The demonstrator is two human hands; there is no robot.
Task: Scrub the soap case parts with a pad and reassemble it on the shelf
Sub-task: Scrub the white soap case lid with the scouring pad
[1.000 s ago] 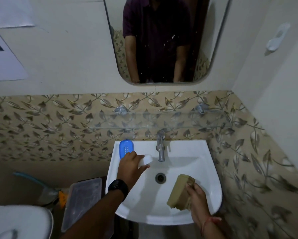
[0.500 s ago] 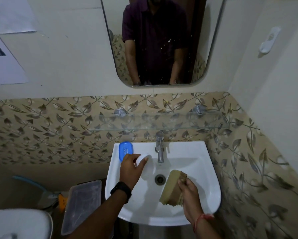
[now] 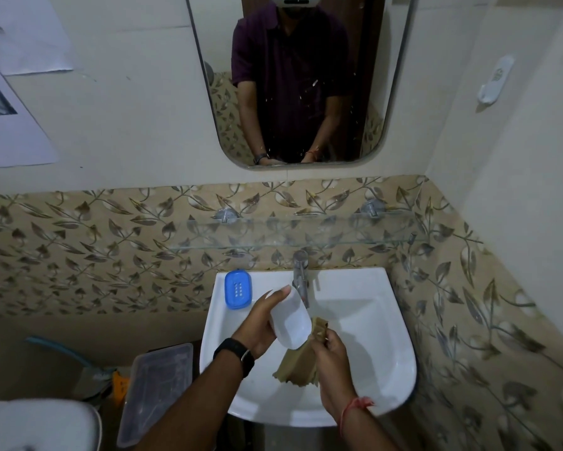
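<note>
My left hand (image 3: 260, 323) grips a white oval soap case part (image 3: 290, 319), held tilted over the white sink (image 3: 381, 323). My right hand (image 3: 333, 354) holds a brownish scrub pad (image 3: 298, 364) just below and to the right of the white part, its top edge touching the part. The blue soap case part (image 3: 238, 289), with a grid of small holes, lies on the sink's back-left rim. A glass shelf (image 3: 293, 234) runs along the tiled wall above the tap.
A metal tap (image 3: 301, 275) stands at the sink's back, close to the white part. A mirror (image 3: 293, 79) hangs above. Left of the sink lie a clear plastic lid (image 3: 156, 392) and a white toilet tank (image 3: 36, 424). A wall closes the right side.
My left hand lifted the white part from beside the blue part and brought it over the basin toward me. My right hand moved the pad up and left against it.
</note>
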